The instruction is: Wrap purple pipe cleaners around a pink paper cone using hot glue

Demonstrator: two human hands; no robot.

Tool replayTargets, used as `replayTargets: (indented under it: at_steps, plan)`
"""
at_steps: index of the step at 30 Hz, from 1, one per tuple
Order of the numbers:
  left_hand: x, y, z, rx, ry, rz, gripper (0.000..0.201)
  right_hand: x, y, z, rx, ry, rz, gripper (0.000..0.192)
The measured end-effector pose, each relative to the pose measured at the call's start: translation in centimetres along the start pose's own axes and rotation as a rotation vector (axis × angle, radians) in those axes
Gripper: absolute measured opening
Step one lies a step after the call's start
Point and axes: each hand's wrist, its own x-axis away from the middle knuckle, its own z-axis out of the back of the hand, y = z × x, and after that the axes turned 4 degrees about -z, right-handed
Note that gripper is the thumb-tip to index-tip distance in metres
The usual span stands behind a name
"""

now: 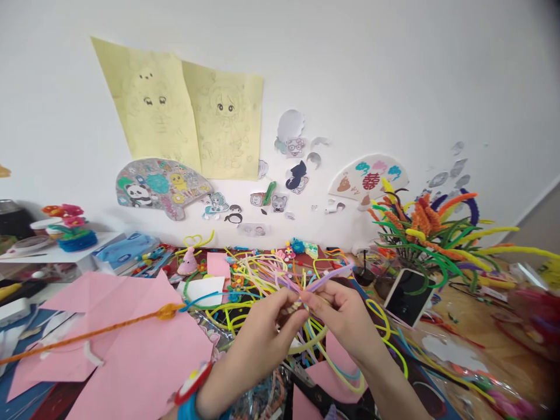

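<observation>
A light purple pipe cleaner (329, 275) is pinched between the fingertips of both my hands, one end sticking out to the upper right. My left hand (265, 326) is closed, thumb against forefinger, a colorful band round its wrist. My right hand (345, 312) is closed too, its thumb and forefinger meeting the left fingertips. The exact grip spot is partly hidden by the fingers. Around and below the hands lies a tangled heap of yellow, pink and blue pipe cleaners (258, 268). Black-handled scissors (317, 396) lie under my right forearm.
Pink paper sheets (144, 350) cover the left, crossed by an orange fuzzy stem (109, 328). A phone (409, 297) leans at right, near a bunch of pipe-cleaner plants (424, 227). A blue tissue pack (126, 251) lies at back left. Drawings (227, 128) hang on the wall.
</observation>
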Motion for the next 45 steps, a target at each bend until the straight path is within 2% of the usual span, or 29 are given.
replayTargets:
  at_steps: [2,4,6,9,11,12,14,18,20,22,26,27,28,30,33,35,37,40,42,44,45]
  plan:
    - [0.3,0.4,-0.2,-0.201,0.084,-0.115,0.022,0.1,0.0,0.1,0.017,-0.017,-0.012,0.034]
    - [0.5,0.9,-0.2,-0.142,0.048,-0.078,0.03,0.4,-0.1,0.2,0.029,-0.049,-0.017,0.034]
    - [0.6,1.0,0.2,0.157,-0.091,0.074,0.036,0.8,-0.3,0.3,0.023,-0.096,-0.01,0.035]
    - [0.4,0.6,1.0,0.748,-0.408,0.294,0.037,1.0,-0.6,0.4,-0.005,-0.153,0.023,0.037]
    - [0.1,0.0,1.3,0.94,-0.533,0.348,0.038,1.0,-0.6,0.3,-0.025,-0.16,0.034,0.036]
    - [-0.1,-0.2,1.4,0.941,-0.538,0.348,0.039,0.8,-0.6,0.2,-0.031,-0.154,0.026,0.036]
    - [-0.3,-0.4,1.1,0.751,-0.427,0.301,0.04,0.6,-0.5,0.1,-0.03,-0.119,-0.001,0.034]
    - [0.1,0.3,0.4,-0.01,-0.037,-0.023,0.026,0.3,-0.2,0.1,-0.035,-0.023,-0.029,0.034]
    - [0.5,0.9,0.3,-0.191,0.028,-0.132,0.022,0.4,-0.4,0.2,-0.023,-0.024,-0.041,0.033]
    - [0.8,1.1,0.4,-0.09,-0.034,-0.075,0.029,0.6,-0.7,0.4,-0.001,-0.071,-0.043,0.033]
    - [0.6,0.5,0.8,0.543,-0.395,0.234,0.041,0.9,-1.4,0.7,0.005,-0.192,0.027,0.039]
    - [0.4,0.1,0.9,0.634,-0.452,0.265,0.042,0.9,-1.4,0.7,0.01,-0.202,0.037,0.039]
    - [0.2,-0.2,0.9,0.651,-0.457,0.268,0.043,0.8,-1.3,0.7,0.017,-0.199,0.039,0.039]
    - [0.0,-0.5,0.8,0.471,-0.322,0.183,0.041,0.7,-0.9,0.6,0.031,-0.149,0.022,0.037]
    - [-0.1,-0.4,0.6,-0.031,-0.03,-0.077,0.024,0.5,-0.4,0.6,0.031,-0.054,-0.008,0.037]
    - [0.1,-0.1,0.5,-0.177,0.035,-0.172,0.019,0.5,-0.4,0.7,0.023,-0.052,-0.02,0.038]
    - [0.3,0.1,0.5,-0.023,-0.059,-0.092,0.028,0.6,-0.7,0.8,0.022,-0.09,-0.016,0.039]
    - [0.4,-0.5,0.8,0.555,-0.392,0.168,0.043,0.8,-1.4,0.9,0.035,-0.149,0.008,0.043]
    - [0.2,-1.0,0.9,0.869,-0.576,0.274,0.046,0.9,-1.5,0.9,0.044,-0.18,0.012,0.045]
    - [0.0,-1.3,0.9,0.959,-0.628,0.311,0.046,0.8,-1.5,0.9,0.057,-0.178,0.007,0.047]
    - [-0.1,-1.2,0.9,0.914,-0.594,0.31,0.044,0.7,-1.3,0.9,0.067,-0.158,0.005,0.047]
